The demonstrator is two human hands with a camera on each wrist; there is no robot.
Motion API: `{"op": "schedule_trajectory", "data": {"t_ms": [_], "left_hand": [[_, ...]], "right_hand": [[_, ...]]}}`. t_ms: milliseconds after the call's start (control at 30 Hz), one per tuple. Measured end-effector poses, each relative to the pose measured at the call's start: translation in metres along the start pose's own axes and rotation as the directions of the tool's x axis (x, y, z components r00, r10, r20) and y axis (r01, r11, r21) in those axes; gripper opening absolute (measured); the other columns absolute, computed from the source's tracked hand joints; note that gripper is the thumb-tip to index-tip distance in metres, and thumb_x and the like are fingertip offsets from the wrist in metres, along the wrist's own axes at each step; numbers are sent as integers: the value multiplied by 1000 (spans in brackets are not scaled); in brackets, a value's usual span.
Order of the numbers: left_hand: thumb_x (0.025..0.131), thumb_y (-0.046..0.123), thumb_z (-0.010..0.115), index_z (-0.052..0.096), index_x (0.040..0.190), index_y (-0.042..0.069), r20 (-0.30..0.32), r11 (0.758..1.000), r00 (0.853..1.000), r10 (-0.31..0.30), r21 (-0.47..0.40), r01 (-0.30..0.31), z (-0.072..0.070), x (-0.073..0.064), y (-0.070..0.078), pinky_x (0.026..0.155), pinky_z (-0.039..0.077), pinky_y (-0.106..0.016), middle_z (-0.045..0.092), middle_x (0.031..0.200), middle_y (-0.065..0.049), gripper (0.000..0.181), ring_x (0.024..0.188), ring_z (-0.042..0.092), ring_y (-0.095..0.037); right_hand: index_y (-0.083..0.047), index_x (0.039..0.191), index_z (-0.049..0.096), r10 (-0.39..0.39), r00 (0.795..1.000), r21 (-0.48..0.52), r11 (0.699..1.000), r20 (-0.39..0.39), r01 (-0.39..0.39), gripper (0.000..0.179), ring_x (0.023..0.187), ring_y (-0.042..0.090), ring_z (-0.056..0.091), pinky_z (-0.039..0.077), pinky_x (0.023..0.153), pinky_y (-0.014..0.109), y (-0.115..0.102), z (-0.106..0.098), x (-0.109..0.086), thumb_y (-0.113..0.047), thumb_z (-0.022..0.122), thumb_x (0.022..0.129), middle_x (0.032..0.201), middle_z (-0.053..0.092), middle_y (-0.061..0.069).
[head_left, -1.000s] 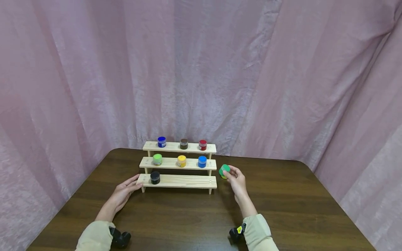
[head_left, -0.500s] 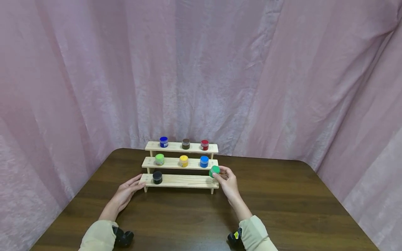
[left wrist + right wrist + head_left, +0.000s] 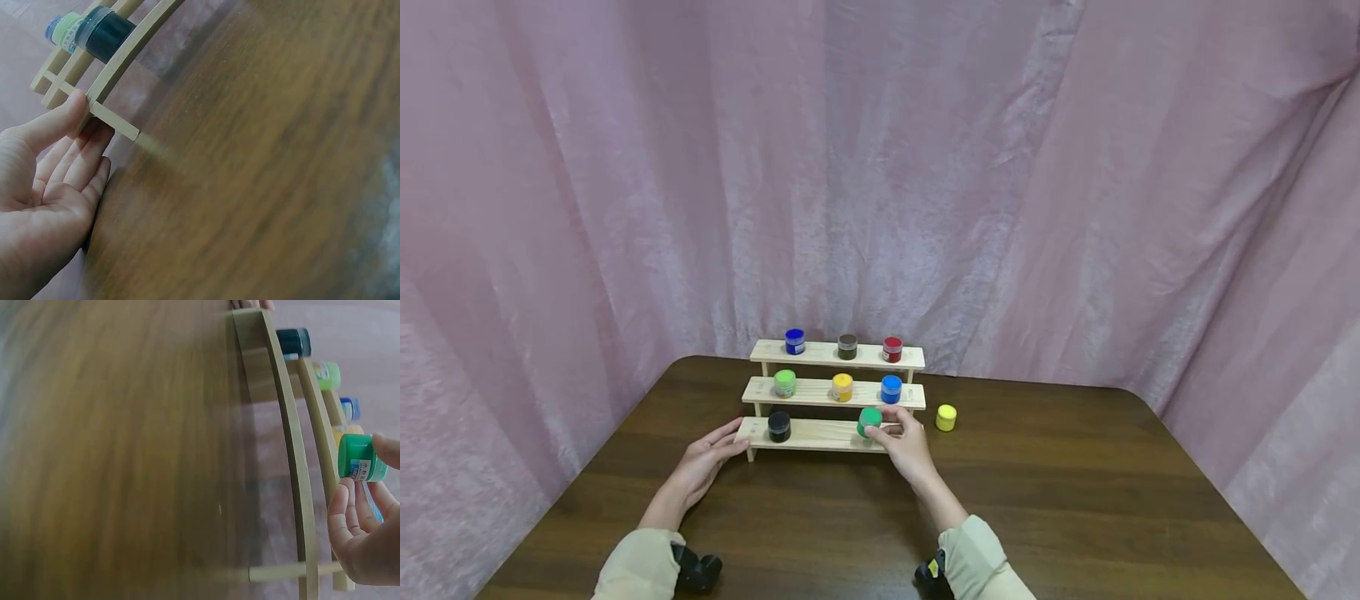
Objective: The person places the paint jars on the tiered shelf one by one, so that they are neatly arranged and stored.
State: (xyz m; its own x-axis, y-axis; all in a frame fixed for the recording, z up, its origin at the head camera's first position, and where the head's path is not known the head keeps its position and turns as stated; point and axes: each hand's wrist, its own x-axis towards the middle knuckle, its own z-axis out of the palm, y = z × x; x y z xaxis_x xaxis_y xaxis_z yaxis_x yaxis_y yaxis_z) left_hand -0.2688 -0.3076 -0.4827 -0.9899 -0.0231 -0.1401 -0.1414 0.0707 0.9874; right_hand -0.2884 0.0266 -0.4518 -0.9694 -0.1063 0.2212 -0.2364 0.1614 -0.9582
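Note:
A three-tier wooden display stand (image 3: pixel 822 435) stands on the table. My left hand (image 3: pixel 697 468) grips the left end of its lowest tier, thumb on the edge and fingers beneath in the left wrist view. Between thumb and fingertips, my right hand (image 3: pixel 910 450) pinches a green-lidded paint jar (image 3: pixel 355 456) over the right half of that tier. Seen from the right wrist, the jar is held apart from the plank edge. A black paint jar (image 3: pixel 779 427) sits at the tier's left end.
Light green (image 3: pixel 785 383), yellow-orange (image 3: pixel 842 387) and blue (image 3: pixel 891 389) jars line the middle tier. Dark blue (image 3: pixel 794 342), brown (image 3: pixel 847 347) and red (image 3: pixel 892 349) jars stand on top. A yellow jar (image 3: pixel 946 417) is on the table right of the stand. Behind hangs a pink curtain (image 3: pixel 880 183).
My right hand has carried the green jar leftward from beside the stand to over the lowest tier, uncovering the yellow jar. My left hand stays at the stand's left end.

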Motion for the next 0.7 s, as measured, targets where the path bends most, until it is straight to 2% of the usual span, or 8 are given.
{"op": "schedule_trajectory", "data": {"t_ms": [133, 367, 700], "left_hand": [[93, 25, 67, 28, 154, 9, -4, 1000, 1000, 1, 18, -1, 0, -1, 0, 86, 39, -3, 44, 151, -14, 74, 100, 54, 17], [94, 24, 66, 29, 154, 9, -15, 1000, 1000, 6, 24, -6, -1, 0, -2, 86, 39, -3, 49, 148, -11, 72, 99, 55, 16], [93, 22, 67, 30, 154, 8, -13, 1000, 1000, 16, 2, -16, 0, -1, -1, 87, 40, -4, 52, 146, -10, 72, 100, 57, 14]], "right_hand": [[3, 121, 62, -1, 999, 1, 1000, 33, 1, 38, 94, 24, 60, 47, 71, 24, 1, 11, 4, -12, 72, 87, 116, 64, 24], [2, 120, 64, 22, 999, 27, 999, 43, -23, 37, 88, 15, 60, 46, 68, 20, 4, 24, 7, -10, 73, 86, 115, 66, 23], [-2, 120, 65, 27, 995, 14, 1000, 97, -28, 37, 91, 17, 62, 49, 71, 22, 1, 34, 9, -15, 74, 86, 114, 68, 20]]}}
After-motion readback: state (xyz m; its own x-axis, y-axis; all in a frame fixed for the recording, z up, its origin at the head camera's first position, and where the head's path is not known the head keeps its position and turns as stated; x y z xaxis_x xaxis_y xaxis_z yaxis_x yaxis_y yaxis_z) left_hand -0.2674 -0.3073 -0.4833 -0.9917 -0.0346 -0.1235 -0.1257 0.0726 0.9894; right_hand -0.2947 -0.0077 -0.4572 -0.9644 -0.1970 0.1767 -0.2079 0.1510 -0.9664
